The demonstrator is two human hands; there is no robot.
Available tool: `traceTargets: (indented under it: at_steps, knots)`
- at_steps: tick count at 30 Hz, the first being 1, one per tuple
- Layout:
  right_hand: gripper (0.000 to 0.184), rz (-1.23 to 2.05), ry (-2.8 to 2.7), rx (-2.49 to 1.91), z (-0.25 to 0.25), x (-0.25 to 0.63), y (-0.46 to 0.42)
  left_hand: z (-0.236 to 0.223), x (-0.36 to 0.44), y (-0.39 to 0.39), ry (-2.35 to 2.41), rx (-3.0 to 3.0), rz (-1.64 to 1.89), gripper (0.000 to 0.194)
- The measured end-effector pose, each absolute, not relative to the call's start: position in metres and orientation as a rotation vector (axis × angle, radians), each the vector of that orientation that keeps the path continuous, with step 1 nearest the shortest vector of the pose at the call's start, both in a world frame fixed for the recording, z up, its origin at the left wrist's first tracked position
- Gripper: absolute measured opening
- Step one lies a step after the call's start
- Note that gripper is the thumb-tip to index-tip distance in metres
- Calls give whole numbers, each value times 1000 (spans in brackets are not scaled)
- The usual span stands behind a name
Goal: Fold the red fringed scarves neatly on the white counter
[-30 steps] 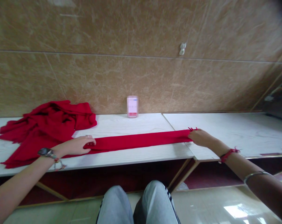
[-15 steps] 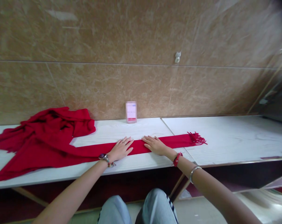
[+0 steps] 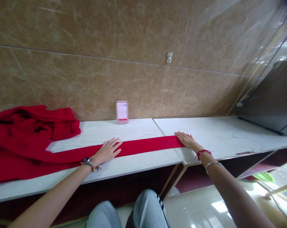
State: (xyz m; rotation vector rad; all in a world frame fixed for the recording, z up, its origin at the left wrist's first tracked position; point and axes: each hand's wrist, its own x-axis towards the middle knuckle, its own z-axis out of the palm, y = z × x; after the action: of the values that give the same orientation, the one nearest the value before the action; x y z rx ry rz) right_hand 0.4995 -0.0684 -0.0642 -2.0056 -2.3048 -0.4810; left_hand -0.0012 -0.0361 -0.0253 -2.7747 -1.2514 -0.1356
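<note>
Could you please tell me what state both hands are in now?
Left hand: open, flat on the red cloth.
Right hand: open, palm down at the red cloth's end.

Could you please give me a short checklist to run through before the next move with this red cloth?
1. Left hand rests on the red cloth strip, fingers spread: ok.
2. Right hand rests at the strip's far end: ok.
3. Strip lies smooth between the hands: ok.
4. Remaining cloth is spread flat: not ok; it lies bunched and folded on the left of the white counter.
5. Phone stands apart from the cloth: ok; it is upright by the wall.
6. Far end of the strip lies straight: cannot tell; the right hand covers much of it.
</note>
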Motion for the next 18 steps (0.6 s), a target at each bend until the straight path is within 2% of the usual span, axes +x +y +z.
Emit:
traceTargets:
  at_steps: [3, 5, 8, 14, 18]
  knots:
    - [41, -466, -2046, -2284, -56, 505, -66, -25, -1, -36, -1248, -2767, -134, 47]
    - [40, -534, -1972, -2262, -45, 491, -61, -27, -1, -36, -1247, -2765, -150, 47]
    - [39, -527, -2013, -2007, -27, 439, -55, -30, -1, -35, -1255, -2768, -180, 48]
    - [40, -64, -2661, -1105, -14, 318, -76, -25, -2, -43, -1237, -2805, -284, 46]
    - [41, -197, -2707, -1105, -15, 320, -91, -11, -7, -56, -1012, -2902, -329, 47]
